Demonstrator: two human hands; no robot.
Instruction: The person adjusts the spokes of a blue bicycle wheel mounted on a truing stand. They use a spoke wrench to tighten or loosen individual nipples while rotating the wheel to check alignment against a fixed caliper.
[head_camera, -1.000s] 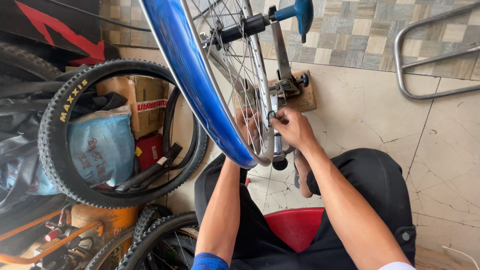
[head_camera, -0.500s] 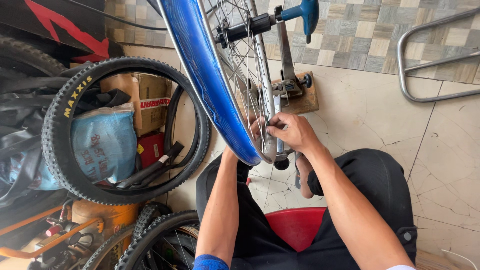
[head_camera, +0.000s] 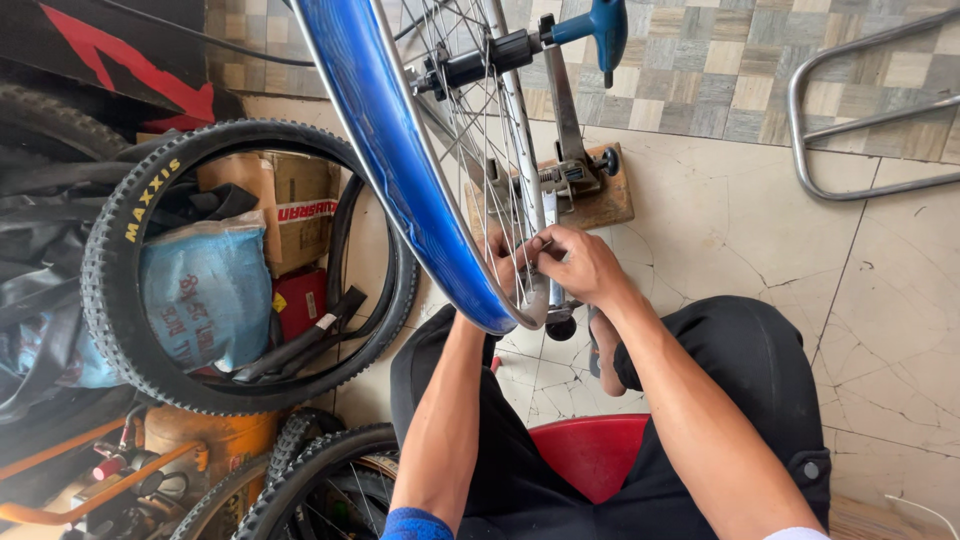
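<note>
The blue wheel rim (head_camera: 400, 160) stands in a metal stand (head_camera: 570, 140) just above the hands — the right hand (head_camera: 580, 265) pinches a spoke (head_camera: 520, 215), the left hand (head_camera: 497, 262) steadies behind it — next likely a small careful turn.

One blue wheel rim (head_camera: 400, 170) with spokes, mounted on one truing stand (head_camera: 570, 150) having one blue handle (head_camera: 600, 25). Two hands: left hand (head_camera: 500, 262), right hand (head_camera: 580, 265). One knobby black tyre (head_camera: 110, 300) standing upright, two more tyres (head_camera: 300, 470) partly visible below. One cardboard box (head_camera: 290, 205). One blue sack (head_camera: 205, 290). One red stool (head_camera: 590, 455).
</note>
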